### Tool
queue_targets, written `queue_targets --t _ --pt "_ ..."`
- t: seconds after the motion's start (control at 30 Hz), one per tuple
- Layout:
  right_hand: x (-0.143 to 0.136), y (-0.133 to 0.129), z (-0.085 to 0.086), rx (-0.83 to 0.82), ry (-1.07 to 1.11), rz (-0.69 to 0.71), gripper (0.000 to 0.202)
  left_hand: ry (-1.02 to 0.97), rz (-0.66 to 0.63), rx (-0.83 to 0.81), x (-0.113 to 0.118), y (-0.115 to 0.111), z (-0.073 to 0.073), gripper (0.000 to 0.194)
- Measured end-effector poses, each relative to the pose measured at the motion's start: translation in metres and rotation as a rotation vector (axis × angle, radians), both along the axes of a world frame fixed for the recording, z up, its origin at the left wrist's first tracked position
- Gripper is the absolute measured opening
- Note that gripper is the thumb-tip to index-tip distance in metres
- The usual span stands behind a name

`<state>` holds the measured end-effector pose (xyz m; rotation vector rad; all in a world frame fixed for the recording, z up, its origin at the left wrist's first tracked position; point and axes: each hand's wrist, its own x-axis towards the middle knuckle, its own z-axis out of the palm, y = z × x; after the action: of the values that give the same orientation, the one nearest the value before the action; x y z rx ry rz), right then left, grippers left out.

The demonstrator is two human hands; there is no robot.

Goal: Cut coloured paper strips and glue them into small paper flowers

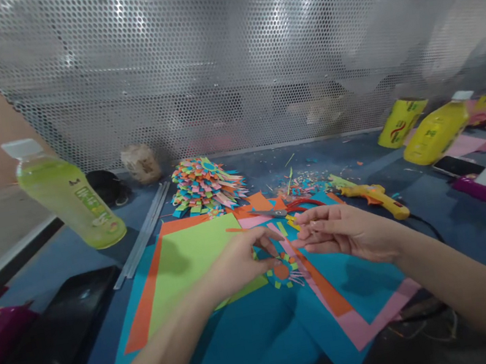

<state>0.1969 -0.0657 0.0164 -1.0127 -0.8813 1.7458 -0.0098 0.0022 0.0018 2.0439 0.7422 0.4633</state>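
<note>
My left hand point(237, 260) is over the sheets, its thumb and fingers curled at the edge of a small paper flower point(281, 270). The flower has an orange centre, a blue ring and short green, orange and pink strips around its rim. To the right, my right hand point(349, 231) is held with its fingers stretched towards the flower; nothing clearly shows in it. Red-handled scissors point(303, 204) lie just beyond my hands, partly hidden. Under them are a lime green sheet point(189, 253), a blue sheet point(367, 285), and orange and pink paper.
Behind the sheets sits a pile of fringed paper flowers point(206, 185) beside scattered paper scraps point(308, 183). A yellow glue gun point(378, 196) lies right. Glue sticks point(144, 232), a green drink bottle point(71, 201) and a black phone point(52, 350) are left. A yellow bottle point(437, 131) stands far right.
</note>
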Motion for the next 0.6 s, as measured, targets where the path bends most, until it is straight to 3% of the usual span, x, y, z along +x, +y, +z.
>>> queue_targets --t 0.13,0.6 --pt "0.0018 -0.0033 -0.0008 -0.006 -0.019 0.03 0.02 -0.052 -0.003 -0.102 0.0011 -0.0003 0.0005 0.031" --pt "-0.0025 -0.0076 0.0017 -0.04 -0.058 0.065 0.018 -0.057 -0.009 -0.134 0.0016 0.0006 -0.002 0.03"
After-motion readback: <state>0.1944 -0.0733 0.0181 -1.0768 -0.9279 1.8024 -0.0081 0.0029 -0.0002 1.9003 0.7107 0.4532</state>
